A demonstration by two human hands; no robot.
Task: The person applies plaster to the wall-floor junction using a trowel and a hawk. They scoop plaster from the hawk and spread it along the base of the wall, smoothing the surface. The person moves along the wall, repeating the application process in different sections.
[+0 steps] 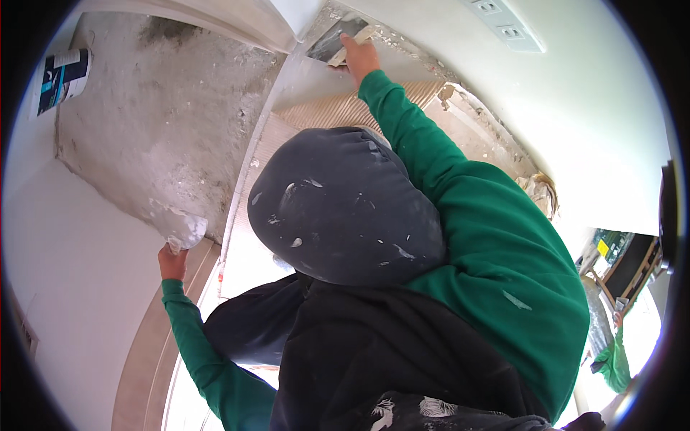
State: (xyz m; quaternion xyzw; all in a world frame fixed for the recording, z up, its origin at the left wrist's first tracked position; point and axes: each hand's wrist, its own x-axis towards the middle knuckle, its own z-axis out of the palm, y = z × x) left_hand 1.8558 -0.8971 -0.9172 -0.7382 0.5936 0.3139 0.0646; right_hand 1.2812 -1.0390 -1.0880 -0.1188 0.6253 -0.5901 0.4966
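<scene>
My right hand (pixel 361 59) reaches far forward, beside the foot of the white wall. Its fingers are closed round a wide flat putty knife (pixel 327 44), a dark grey metal blade with pale paste along one side. At the left, lower down, my left hand (pixel 172 261) grips a tool whose blade (pixel 188 228) is coated in white paste; its handle is hidden in the fist. My bent knee (pixel 345 208), in dark trousers spotted with white, fills the middle and hides part of the floor between the hands.
A ribbed strip (pixel 323 108) crosses the floor before my right hand. A white and dark bucket (pixel 66 80) stands at the far left on rough grey floor (pixel 172 108). Sockets (pixel 509 25) sit on the right wall (pixel 589 108). Another green sleeve (pixel 614 366) shows at right, perhaps reflected.
</scene>
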